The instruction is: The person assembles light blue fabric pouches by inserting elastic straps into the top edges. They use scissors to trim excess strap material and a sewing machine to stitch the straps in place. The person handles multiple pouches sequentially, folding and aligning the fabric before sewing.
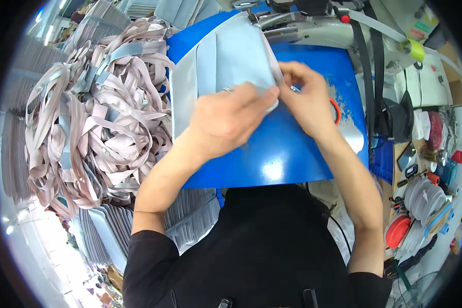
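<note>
Head view: left hand [223, 118] was nearly closed, fingertips pinching the lower right edge of a light blue fabric panel [241, 56]; right hand [309, 97] was half curled at that edge, grip unclear. Panel lay on the blue desk [287, 154], top end at the machine [318, 35]. Pinkish straps [118, 123] were heaped left; cluttered room around.

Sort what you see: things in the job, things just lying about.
In the job:
pale fabric piece, at left hand and right hand
blue table under it
probably the machine beyond
likely the straps piled at left

Apparently lying about:
red disc at right
white round items beside it
</note>
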`<state>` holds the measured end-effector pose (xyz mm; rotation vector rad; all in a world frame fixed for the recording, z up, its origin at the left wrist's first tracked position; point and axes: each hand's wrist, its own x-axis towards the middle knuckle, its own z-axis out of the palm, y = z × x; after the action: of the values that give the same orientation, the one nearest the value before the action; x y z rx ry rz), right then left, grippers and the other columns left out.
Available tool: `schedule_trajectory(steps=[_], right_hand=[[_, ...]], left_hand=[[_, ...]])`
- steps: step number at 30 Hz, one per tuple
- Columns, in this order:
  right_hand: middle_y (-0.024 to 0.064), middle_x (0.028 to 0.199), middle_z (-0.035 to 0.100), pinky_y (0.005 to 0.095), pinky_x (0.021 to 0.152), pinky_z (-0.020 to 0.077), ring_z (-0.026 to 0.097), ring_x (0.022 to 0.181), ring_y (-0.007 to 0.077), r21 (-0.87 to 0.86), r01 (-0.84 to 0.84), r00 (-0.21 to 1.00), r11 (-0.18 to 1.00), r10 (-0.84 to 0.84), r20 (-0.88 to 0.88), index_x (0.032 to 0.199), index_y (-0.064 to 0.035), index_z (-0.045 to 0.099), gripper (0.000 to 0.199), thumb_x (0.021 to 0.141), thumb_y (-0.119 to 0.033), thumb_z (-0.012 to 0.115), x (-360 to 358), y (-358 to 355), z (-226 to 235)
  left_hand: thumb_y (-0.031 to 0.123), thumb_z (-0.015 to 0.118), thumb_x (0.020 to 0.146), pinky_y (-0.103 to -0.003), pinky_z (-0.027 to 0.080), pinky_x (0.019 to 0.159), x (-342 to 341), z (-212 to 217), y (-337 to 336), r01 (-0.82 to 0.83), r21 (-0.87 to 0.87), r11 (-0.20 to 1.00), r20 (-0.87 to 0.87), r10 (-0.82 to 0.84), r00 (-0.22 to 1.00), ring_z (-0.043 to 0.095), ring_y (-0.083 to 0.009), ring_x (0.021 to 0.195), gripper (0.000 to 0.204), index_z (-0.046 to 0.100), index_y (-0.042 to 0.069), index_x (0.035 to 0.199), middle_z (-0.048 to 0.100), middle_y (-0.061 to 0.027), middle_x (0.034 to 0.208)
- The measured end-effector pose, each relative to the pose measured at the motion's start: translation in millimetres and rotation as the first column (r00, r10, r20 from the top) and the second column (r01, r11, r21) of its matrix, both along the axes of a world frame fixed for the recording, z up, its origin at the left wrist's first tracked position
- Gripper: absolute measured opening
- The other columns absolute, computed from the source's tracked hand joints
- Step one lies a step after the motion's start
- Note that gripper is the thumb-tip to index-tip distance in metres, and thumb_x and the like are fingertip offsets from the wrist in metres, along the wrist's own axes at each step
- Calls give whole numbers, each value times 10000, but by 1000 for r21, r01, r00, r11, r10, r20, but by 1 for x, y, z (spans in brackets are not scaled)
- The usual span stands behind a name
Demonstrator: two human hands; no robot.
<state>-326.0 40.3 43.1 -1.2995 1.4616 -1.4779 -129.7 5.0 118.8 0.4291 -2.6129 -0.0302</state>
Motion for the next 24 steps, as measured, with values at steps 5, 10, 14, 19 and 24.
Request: schedule_trajectory(steps=[5,10,14,19,24], right_hand=[[23,873,699,246,709,503,607,777,69,92,-84,862,992,26,506,1137,18,756,241,905,-32,714,15,29,5],[24,900,729,227,722,544,655,793,62,94,-152,724,984,46,688,1199,17,727,242,981,-83,693,17,10,9],[20,923,730,223,715,551,671,807,64,80,-155,711,985,55,701,1200,3,723,235,999,-113,685,18,-14,14],[19,948,731,229,711,546,674,811,72,94,-104,673,990,1,740,1152,-16,735,222,984,-160,720,20,-44,17],[35,899,734,227,698,506,652,793,74,185,40,661,982,-165,732,1047,1,752,211,920,-162,799,24,-65,18]], left_hand=[[81,763,757,-330,469,472,-15,-1,4,-13,-72,997,65,18,998,581,-170,562,462,728,72,1218,536,-24,795],[83,749,783,-337,481,487,-17,-2,-22,-19,-40,999,37,20,999,597,-191,577,432,721,69,1214,542,-31,806],[87,739,795,-358,497,507,-19,2,-47,-35,-5,999,42,35,998,621,-226,612,394,725,79,1189,552,-49,820],[75,729,828,-387,505,537,-24,5,-79,-28,7,1000,37,28,999,628,-266,645,355,736,112,1181,553,-59,826],[50,756,835,-386,506,593,-26,5,-98,-110,23,994,22,109,994,622,-267,696,416,733,147,1238,566,-63,870]])
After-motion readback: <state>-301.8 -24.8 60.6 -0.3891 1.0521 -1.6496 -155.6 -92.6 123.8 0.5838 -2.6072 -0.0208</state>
